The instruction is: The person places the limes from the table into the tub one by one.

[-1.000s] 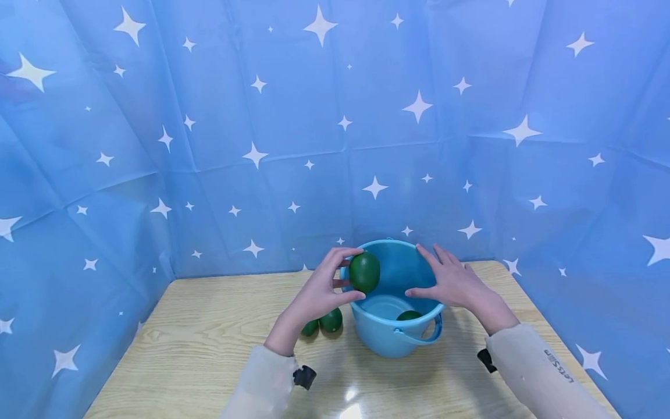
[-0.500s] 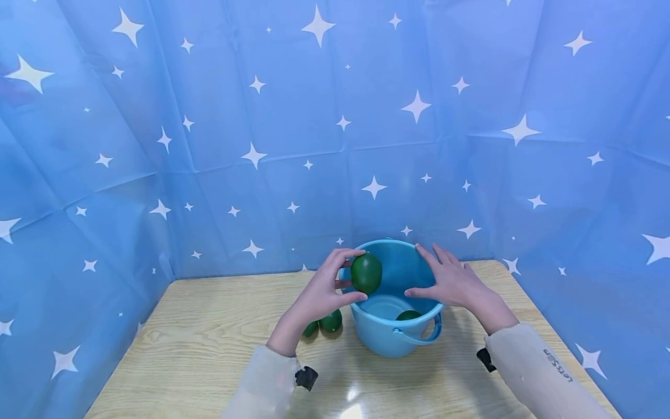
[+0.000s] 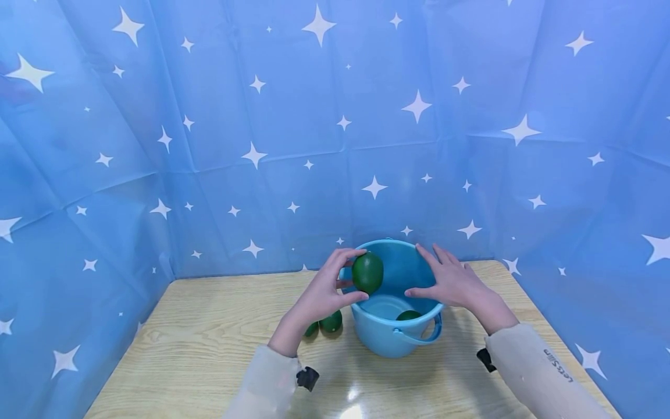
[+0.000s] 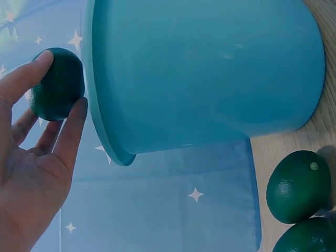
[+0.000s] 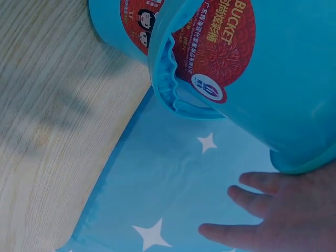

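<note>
A dark green, glossy avocado (image 3: 368,273) is held between the thumb and fingers of my left hand (image 3: 327,285), by the left rim of a light blue bucket (image 3: 384,337). In the left wrist view this avocado (image 4: 58,86) is just outside the rim. My right hand (image 3: 454,280) is at the bucket's right rim, fingers spread and straight; the right wrist view shows several of these fingers (image 5: 252,202) beside the rim. Whether they press on it I cannot tell. Another avocado (image 3: 409,315) lies inside the bucket, partly hidden by the near wall.
Two more avocados (image 4: 299,186) lie on the wooden table (image 3: 209,337), left of the bucket. The bucket's handle (image 3: 421,336) hangs on the near side, above a red label (image 5: 220,47). A blue star-patterned cloth (image 3: 293,116) stands behind and at both sides.
My left hand and its avocado have drifted slightly to the right. The right hand and the bucket have stayed in place.
</note>
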`<action>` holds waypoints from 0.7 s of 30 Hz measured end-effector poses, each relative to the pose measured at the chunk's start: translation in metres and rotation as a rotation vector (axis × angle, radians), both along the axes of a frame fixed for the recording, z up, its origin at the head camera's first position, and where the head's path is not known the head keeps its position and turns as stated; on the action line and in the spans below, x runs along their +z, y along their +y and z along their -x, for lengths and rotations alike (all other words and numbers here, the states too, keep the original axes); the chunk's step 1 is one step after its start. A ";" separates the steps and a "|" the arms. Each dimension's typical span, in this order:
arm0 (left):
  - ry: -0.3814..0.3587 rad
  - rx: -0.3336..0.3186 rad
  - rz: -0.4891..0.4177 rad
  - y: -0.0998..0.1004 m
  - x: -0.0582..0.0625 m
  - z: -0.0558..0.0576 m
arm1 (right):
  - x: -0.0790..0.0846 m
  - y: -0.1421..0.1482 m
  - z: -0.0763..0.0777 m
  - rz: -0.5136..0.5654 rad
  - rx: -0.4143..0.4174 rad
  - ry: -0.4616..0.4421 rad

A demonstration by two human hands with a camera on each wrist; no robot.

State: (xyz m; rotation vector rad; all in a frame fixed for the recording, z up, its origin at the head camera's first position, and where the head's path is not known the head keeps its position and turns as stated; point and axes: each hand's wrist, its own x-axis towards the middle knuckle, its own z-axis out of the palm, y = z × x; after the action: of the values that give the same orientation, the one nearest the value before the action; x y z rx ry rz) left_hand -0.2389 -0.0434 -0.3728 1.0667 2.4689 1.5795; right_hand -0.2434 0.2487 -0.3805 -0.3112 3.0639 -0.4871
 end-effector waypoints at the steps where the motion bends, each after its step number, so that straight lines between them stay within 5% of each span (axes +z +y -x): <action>1: 0.007 0.002 0.000 0.000 0.000 0.000 | 0.000 0.000 0.000 -0.001 0.001 0.000; 9: 0.012 0.054 -0.097 -0.001 0.002 0.001 | 0.001 0.000 -0.001 0.006 0.008 -0.001; 21: 0.050 0.110 -0.105 -0.010 -0.003 0.003 | 0.004 -0.001 -0.002 0.008 0.011 -0.013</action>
State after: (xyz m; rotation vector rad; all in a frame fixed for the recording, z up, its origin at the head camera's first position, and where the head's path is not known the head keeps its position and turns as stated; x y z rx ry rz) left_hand -0.2416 -0.0538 -0.3759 1.0120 2.5435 1.7521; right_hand -0.2410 0.2476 -0.3768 -0.3235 3.0470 -0.4983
